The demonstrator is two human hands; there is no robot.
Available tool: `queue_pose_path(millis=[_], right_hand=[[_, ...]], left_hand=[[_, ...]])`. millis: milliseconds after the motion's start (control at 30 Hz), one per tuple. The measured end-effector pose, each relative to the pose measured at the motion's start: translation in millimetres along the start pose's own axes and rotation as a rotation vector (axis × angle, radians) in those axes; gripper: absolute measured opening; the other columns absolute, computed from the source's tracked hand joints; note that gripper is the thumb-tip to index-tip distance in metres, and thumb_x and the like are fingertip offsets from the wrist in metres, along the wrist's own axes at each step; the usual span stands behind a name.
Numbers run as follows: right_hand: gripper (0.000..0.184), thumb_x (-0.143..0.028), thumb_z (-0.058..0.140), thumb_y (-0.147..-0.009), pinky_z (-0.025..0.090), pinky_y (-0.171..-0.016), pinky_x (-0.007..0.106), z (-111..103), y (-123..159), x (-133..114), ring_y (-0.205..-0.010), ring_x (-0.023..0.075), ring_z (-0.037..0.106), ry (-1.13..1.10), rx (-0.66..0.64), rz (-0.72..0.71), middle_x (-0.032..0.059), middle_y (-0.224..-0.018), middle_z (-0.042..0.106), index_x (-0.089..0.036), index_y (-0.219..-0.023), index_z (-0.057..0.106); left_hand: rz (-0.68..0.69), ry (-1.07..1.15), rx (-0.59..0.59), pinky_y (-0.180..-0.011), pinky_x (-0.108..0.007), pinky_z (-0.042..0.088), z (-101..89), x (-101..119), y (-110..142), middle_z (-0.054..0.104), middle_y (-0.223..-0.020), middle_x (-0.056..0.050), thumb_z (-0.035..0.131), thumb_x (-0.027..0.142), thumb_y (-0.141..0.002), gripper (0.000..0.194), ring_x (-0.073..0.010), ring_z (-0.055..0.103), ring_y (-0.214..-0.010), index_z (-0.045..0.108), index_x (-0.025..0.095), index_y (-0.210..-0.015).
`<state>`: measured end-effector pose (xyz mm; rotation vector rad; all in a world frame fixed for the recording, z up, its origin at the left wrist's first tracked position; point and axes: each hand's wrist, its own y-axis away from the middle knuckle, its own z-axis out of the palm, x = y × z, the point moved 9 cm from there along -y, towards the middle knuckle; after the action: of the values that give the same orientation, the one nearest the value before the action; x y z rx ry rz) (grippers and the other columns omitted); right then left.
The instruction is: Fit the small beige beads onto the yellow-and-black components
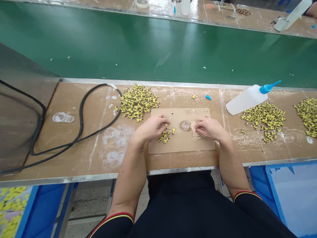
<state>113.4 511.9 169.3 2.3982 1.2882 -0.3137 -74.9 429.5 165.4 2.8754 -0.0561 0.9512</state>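
Both my hands rest on a cardboard sheet (182,145) lying on the workbench. My left hand (151,127) has its fingers curled over a small cluster of tiny yellow-and-black parts (165,136); whether it grips one is hidden. My right hand (210,128) is curled with its fingertips in a little heap of small beige pieces (195,134). Between the hands sits a small clear round dish (185,125).
Heaps of yellow parts lie at the back left (137,101), at the right (266,119) and far right (308,115). A squeeze bottle with a blue nozzle (247,98) lies tilted. A black cable (81,122) loops at left. Behind runs a green conveyor belt (148,46). Blue bins (292,195) stand below.
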Motion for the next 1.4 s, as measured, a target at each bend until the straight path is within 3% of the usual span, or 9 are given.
queue_pose_path(millis=[233, 467, 633, 800, 900, 1000, 1100, 1267, 1400], right_hand=[[0.014, -0.016, 0.058, -0.091, 0.042, -0.071, 0.03, -19.0, 6.4, 1.2, -0.079, 0.0186, 0.062, -0.151, 0.109, -0.083, 0.0043, -0.084, 0.07, -0.02, -0.083, 0.069], [0.011, -0.021, 0.06, -0.093, 0.044, -0.061, 0.027, -50.6, 17.5, -6.2, -0.067, 0.0145, 0.056, -0.354, 0.378, -0.201, 0.0041, -0.082, 0.069, -0.019, -0.083, 0.066], [0.015, -0.024, 0.063, -0.095, 0.049, -0.064, 0.029, -54.3, 20.1, -16.8, -0.069, 0.0153, 0.06, -0.369, 0.455, -0.236, 0.0039, -0.081, 0.073, -0.021, -0.082, 0.07], [0.015, -0.027, 0.066, -0.094, 0.052, -0.062, 0.03, -58.6, 24.5, -27.4, -0.066, 0.0152, 0.062, -0.414, 0.528, -0.289, 0.0035, -0.077, 0.073, -0.021, -0.081, 0.072], [0.015, -0.027, 0.067, -0.093, 0.052, -0.059, 0.029, -61.8, 28.5, -35.6, -0.064, 0.0148, 0.063, -0.445, 0.595, -0.32, 0.0028, -0.076, 0.073, -0.022, -0.081, 0.073], [0.01, -0.023, 0.068, -0.091, 0.054, -0.059, 0.029, -63.9, 33.2, -45.3, -0.064, 0.0142, 0.064, -0.471, 0.664, -0.374, 0.0022, -0.077, 0.074, -0.023, -0.083, 0.074], [0.008, -0.02, 0.07, -0.089, 0.056, -0.061, 0.029, -62.5, 35.0, -52.4, -0.067, 0.015, 0.067, -0.453, 0.684, -0.409, 0.0022, -0.079, 0.075, -0.024, -0.085, 0.075], [0.01, -0.024, 0.069, -0.092, 0.057, -0.062, 0.03, -58.6, 33.3, -55.5, -0.069, 0.0158, 0.068, -0.393, 0.668, -0.414, 0.003, -0.08, 0.075, -0.025, -0.084, 0.075], [0.009, -0.018, 0.069, -0.092, 0.056, -0.062, 0.028, -59.9, 35.5, -59.8, -0.07, 0.0149, 0.068, -0.444, 0.694, -0.469, 0.0027, -0.081, 0.074, -0.024, -0.089, 0.075]], left_hand=[[-0.028, -0.053, 0.002, -0.087, -0.037, 0.053, 5.6, -6.9, -1.7, 0.069, -0.099, -0.008, 0.05, 0.017, -0.087, 0.025, -0.0245, 0.067, -0.094, 0.074, 0.019, -0.089], [-0.022, -0.146, 0.036, -0.082, -0.036, 0.052, 3.7, -5.2, -3.9, 0.068, -0.097, -0.01, 0.049, 0.015, -0.089, 0.016, -0.0257, 0.066, -0.092, 0.064, 0.019, -0.088], [-0.026, -0.09, 0.121, -0.078, -0.034, 0.049, -6.4, -2.3, -3.8, 0.068, -0.088, -0.007, 0.053, 0.016, -0.089, 0.011, -0.0245, 0.065, -0.085, 0.061, 0.02, -0.095], [0.124, 0.176, 0.361, -0.074, -0.029, 0.05, -31.0, 31.7, 6.9, 0.066, -0.082, -0.002, 0.047, 0.024, -0.097, 0.016, -0.0166, 0.062, -0.074, 0.06, 0.02, -0.106], [0.305, 0.336, 0.348, -0.075, -0.027, 0.051, -26.7, 68.3, 12.3, 0.071, -0.084, -0.004, 0.047, 0.022, -0.099, 0.018, -0.0147, 0.065, -0.077, 0.064, 0.02, -0.093], [0.396, 0.452, 0.349, -0.073, -0.026, 0.052, -19.3, 93.0, 15.2, 0.074, -0.086, -0.004, 0.059, 0.021, -0.096, 0.01, -0.0141, 0.067, -0.077, 0.067, 0.019, -0.092], [0.409, 0.498, 0.394, -0.071, -0.026, 0.051, -15.4, 100.2, 15.4, 0.074, -0.083, -0.004, 0.067, 0.025, -0.093, 0.007, -0.014, 0.067, -0.074, 0.069, 0.019, -0.093], [0.355, 0.485, 0.429, -0.068, -0.025, 0.049, -12.5, 93.2, 11.9, 0.073, -0.078, -0.002, 0.059, 0.024, -0.098, 0.015, -0.0124, 0.065, -0.069, 0.069, 0.018, -0.088], [0.355, 0.494, 0.413, -0.066, -0.023, 0.049, -11.4, 94.2, 10.9, 0.073, -0.08, -0.003, 0.058, 0.021, -0.098, 0.013, -0.0118, 0.063, -0.069, 0.067, 0.018, -0.089]])
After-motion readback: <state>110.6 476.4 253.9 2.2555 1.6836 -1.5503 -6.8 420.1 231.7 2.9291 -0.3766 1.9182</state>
